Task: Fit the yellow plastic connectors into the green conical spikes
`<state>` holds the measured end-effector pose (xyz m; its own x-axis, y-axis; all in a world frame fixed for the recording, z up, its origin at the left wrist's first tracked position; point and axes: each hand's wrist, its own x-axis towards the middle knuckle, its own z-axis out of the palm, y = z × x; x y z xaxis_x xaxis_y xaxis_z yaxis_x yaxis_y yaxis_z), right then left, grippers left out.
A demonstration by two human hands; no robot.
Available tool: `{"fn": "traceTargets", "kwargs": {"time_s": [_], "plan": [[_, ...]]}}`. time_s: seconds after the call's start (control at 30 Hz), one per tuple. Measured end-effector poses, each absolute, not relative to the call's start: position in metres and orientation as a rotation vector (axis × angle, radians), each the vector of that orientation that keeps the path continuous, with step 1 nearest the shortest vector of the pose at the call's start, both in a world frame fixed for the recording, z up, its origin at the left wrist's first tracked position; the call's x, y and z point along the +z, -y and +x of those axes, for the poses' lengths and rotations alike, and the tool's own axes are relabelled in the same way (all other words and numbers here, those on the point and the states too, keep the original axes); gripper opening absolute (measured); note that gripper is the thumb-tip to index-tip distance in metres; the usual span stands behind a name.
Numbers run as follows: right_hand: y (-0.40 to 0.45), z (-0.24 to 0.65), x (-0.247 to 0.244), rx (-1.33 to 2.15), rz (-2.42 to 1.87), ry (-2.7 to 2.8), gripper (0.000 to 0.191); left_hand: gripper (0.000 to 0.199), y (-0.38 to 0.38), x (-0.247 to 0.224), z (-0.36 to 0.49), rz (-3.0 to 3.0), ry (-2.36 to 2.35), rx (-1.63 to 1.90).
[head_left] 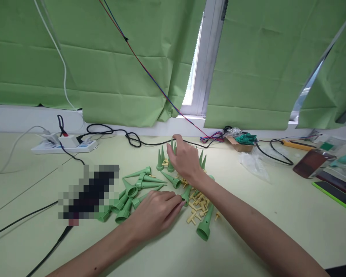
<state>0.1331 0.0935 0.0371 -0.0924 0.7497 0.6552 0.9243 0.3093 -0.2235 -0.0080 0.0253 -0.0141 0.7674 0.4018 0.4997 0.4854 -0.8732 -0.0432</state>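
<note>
My right hand (186, 157) reaches over the pile to the upright green cones, its fingers closed around the tip of one green cone (170, 163). Near the front, my left hand (161, 209) has its fingers bent together, the tips at another green cone (186, 193) lying tilted. Several green cones (146, 178) lie loose left of the hands. Under and beside my right forearm is a heap of small yellow tee fittings (198, 204). One more green cone (204, 227) lies in front of the heap, its wide open end toward me.
A white power strip (65, 146) with plugs stands at the back left. A blurred dark object (89, 194) with a cable lies left. At the back right are a small cardboard box (238, 144), a clear plastic bag (254, 165) and a green-edged phone (336, 196).
</note>
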Motion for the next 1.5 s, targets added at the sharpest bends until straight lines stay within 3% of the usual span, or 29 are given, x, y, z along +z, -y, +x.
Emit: {"fn": "traceTargets", "kwargs": {"time_s": [0.23,0.63,0.83,1.17,1.5], "plan": [[-0.081,0.103,0.027,-0.221,-0.995,2.373,0.021,0.032,-0.021,-0.010,-0.008,-2.774,0.478,-0.857],[-0.108,0.049,0.014,0.229,-1.018,2.635,0.060,0.030,-0.013,-0.007,-0.003,-2.764,0.276,-0.962],[-0.112,0.044,0.016,0.258,-1.108,2.731,0.039,0.029,-0.013,-0.004,-0.005,-2.740,0.274,-0.969],[-0.102,0.057,0.019,0.228,-1.142,2.766,0.025,0.030,-0.013,-0.004,-0.006,-2.736,0.288,-0.931],[-0.101,0.055,0.015,0.173,-1.130,2.818,0.028,0.027,-0.012,-0.002,-0.004,-2.710,0.275,-0.975]]}}
